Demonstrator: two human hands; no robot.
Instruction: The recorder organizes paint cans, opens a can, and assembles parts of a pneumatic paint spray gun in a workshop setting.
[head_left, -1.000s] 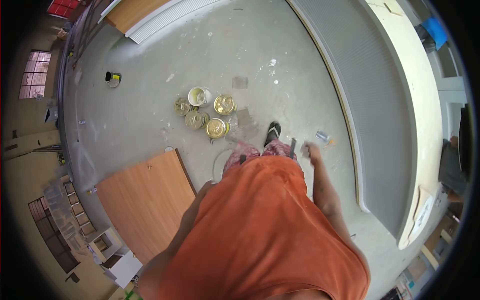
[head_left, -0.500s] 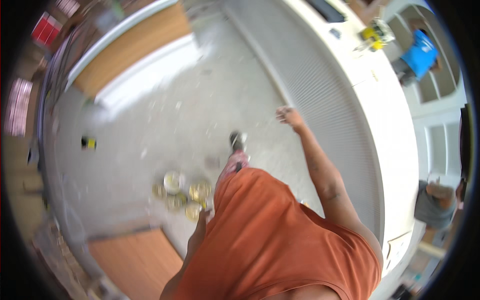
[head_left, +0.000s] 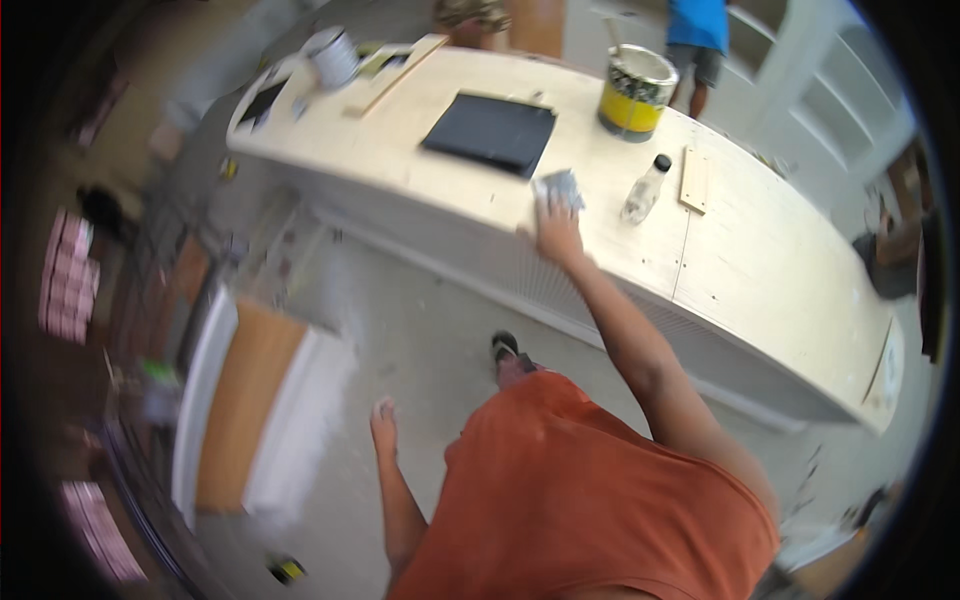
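My right hand (head_left: 558, 235) reaches over the long pale wooden counter (head_left: 780, 290). Its fingers are stretched out and touch a small crumpled grey-blue piece (head_left: 563, 188), paper or cloth, lying near the front edge. My left hand (head_left: 383, 425) hangs low above the floor, loosely open as far as the blur shows, with nothing visible in it. A black sheet (head_left: 490, 130) lies just beyond the grey piece. To its right stands a clear bottle (head_left: 643, 192) with a black cap, and behind that a yellow, paint-smeared bucket (head_left: 636, 95) with a stick in it.
A small wooden strip (head_left: 694, 180) lies right of the bottle. Farther left on the counter are a white can (head_left: 331, 58) and a long wooden strip (head_left: 400, 72). A wood-and-white panel (head_left: 255, 400) is at lower left. A person in blue (head_left: 697, 25) stands behind the counter.
My view has turned right, so the counter now lies ahead. My right hand has moved from beside the counter onto the grey-blue piece. The left hand has swung forward from my side.
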